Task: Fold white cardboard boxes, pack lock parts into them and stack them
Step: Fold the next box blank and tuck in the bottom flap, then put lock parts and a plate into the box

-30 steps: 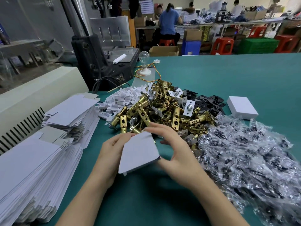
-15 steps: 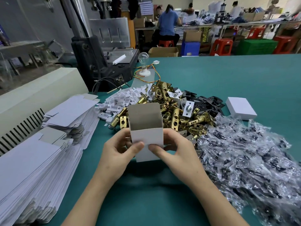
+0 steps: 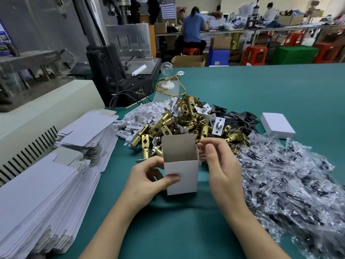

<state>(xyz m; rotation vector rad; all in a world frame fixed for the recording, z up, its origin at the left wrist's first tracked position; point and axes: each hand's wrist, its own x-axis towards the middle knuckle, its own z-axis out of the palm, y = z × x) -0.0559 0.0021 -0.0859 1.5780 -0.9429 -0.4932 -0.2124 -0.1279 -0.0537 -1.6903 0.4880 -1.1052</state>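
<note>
Standing upright at centre, the box is open-topped with its flap raised and its floor hidden. At its 9 o'clock the left hand grips it, thumb on the front. At 3 o'clock the right hand is loosely curled; contact unclear. Latches are piled at 12.

a single wide-angle view from the person's head, facing forward and tilted down over the table. it sits close: both forearms enter at the bottom edge, and the left hand, right hand and box fill the lower middle. the far workshop runs along the top edge, bowed by the lens.
</note>
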